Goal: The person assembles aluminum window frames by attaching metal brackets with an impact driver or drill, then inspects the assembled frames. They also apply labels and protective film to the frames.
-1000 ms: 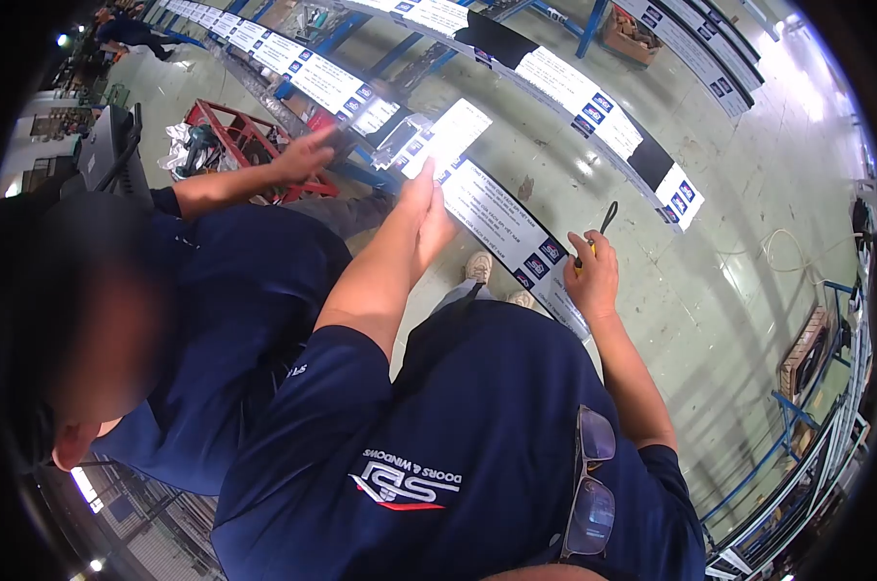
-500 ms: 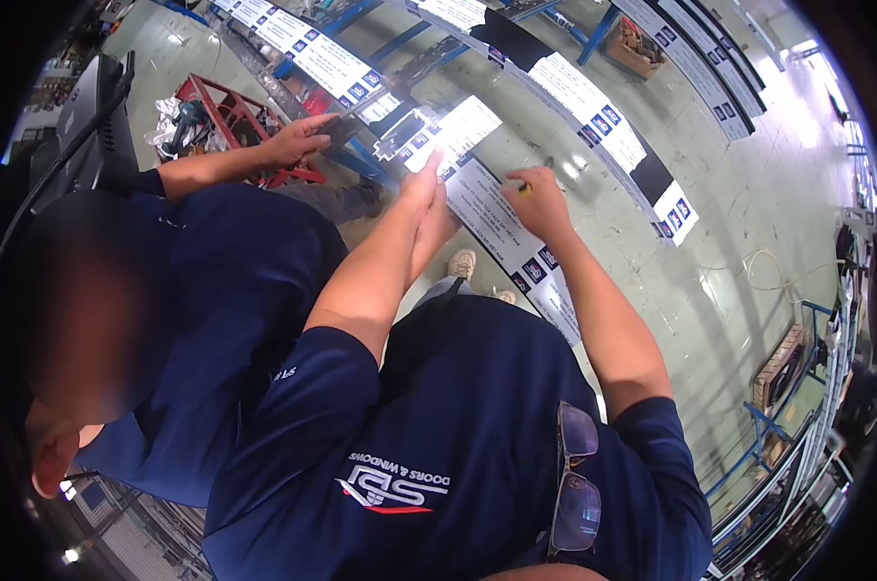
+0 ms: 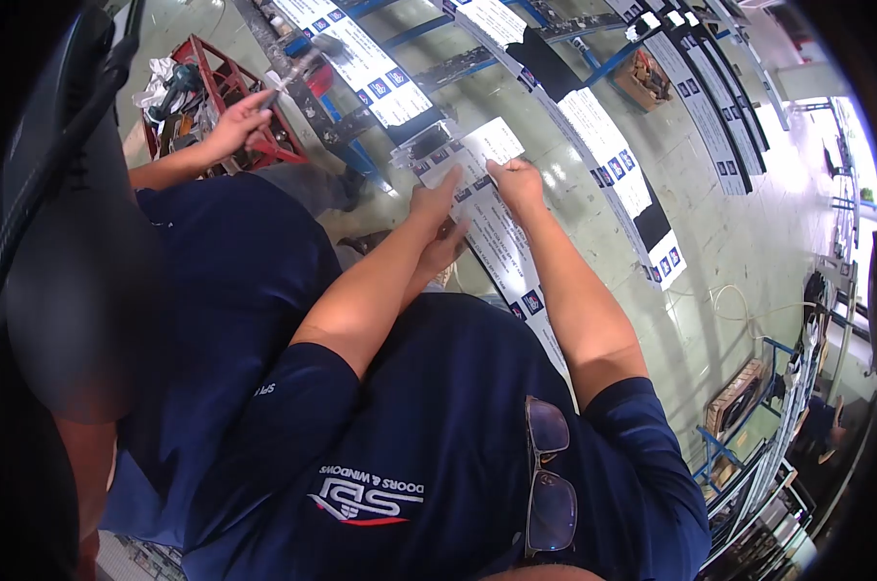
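Observation:
A long profile [image 3: 501, 247], covered in printed white protective film, runs from beneath my hands down past my right side. My left hand [image 3: 435, 201] grips its near edge, with a finger laid over the film. My right hand [image 3: 519, 184] is closed at the far edge, fingertips against the profile; what they pinch is hidden. Just beyond both hands lies the profile's cut, notched end [image 3: 424, 145], next to a crossing white-filmed piece [image 3: 497, 138]. A co-worker's hand [image 3: 445, 250] shows under my left forearm, close to the profile.
At left a co-worker's other hand [image 3: 240, 126] holds something slim near a red tool crate [image 3: 211, 63]. More filmed profiles [image 3: 598, 145] rest on blue stands [image 3: 429, 73]. A cardboard box [image 3: 644, 79] sits on the floor, and a pale hose [image 3: 739, 302] lies at right.
My right hand, earlier off the profile with a small yellow-and-dark object in its fingers, has moved left onto the profile's edge. The co-worker's outer hand has shifted left. The view has turned slightly.

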Action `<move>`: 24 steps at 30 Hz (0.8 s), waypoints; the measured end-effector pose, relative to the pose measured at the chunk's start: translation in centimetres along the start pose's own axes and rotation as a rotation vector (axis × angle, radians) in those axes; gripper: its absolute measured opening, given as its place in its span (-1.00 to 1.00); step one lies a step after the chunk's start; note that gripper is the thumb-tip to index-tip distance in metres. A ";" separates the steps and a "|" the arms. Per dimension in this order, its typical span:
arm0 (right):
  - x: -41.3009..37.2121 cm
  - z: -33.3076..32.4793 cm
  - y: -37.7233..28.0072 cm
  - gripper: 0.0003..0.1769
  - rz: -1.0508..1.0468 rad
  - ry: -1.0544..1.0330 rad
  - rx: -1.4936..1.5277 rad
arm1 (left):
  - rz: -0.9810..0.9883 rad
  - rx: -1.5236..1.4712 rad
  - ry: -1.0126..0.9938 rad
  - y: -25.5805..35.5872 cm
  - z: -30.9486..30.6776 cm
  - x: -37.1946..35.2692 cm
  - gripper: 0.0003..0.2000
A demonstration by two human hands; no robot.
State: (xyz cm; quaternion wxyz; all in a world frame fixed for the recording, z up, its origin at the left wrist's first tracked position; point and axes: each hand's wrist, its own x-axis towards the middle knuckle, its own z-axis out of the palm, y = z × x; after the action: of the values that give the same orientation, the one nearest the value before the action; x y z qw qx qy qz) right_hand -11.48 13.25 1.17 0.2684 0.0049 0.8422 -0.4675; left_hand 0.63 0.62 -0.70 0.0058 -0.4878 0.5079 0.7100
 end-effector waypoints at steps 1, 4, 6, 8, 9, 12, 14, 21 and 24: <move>-0.2 -0.1 0.0 -0.58 0.014 -0.014 0.044 | -0.003 0.017 0.022 0.1 0.1 -0.2 -0.33; -0.5 0.0 -0.4 -0.60 0.035 -0.029 0.113 | 0.062 -0.026 0.022 -0.5 0.2 0.6 -0.37; -0.3 -0.2 -0.3 -0.60 0.034 -0.045 0.131 | 0.028 -0.092 -0.039 -0.6 0.2 0.5 -0.35; -0.4 -0.3 -0.1 -0.63 -0.053 -0.025 0.014 | -0.056 -0.025 -0.004 0.1 0.1 0.2 -0.35; -0.3 -0.4 -0.1 -0.63 -0.057 -0.032 0.017 | -0.053 -0.025 0.003 0.5 0.0 -0.3 -0.35; -0.4 -0.8 0.2 -0.64 -0.098 -0.107 -0.013 | -0.123 -0.046 -0.072 1.5 -0.1 -1.7 -0.37; -0.5 -1.0 0.3 -0.59 -0.109 -0.115 -0.083 | -0.106 -0.043 -0.086 1.8 -0.1 -2.0 -0.40; -0.5 -1.0 0.2 -0.60 -0.182 -0.101 -0.148 | -0.130 -0.007 -0.110 1.5 -0.5 -1.1 -0.37; -0.8 -1.0 -0.2 -0.62 -0.149 -0.106 -0.132 | -0.131 0.016 -0.095 1.2 -0.6 -0.5 -0.36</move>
State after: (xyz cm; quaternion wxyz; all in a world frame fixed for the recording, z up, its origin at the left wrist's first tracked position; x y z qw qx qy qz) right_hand -11.27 14.14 2.12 0.2766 -0.1003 0.8539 -0.4293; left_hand 0.76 -0.17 0.51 0.0799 -0.4857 0.4797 0.7264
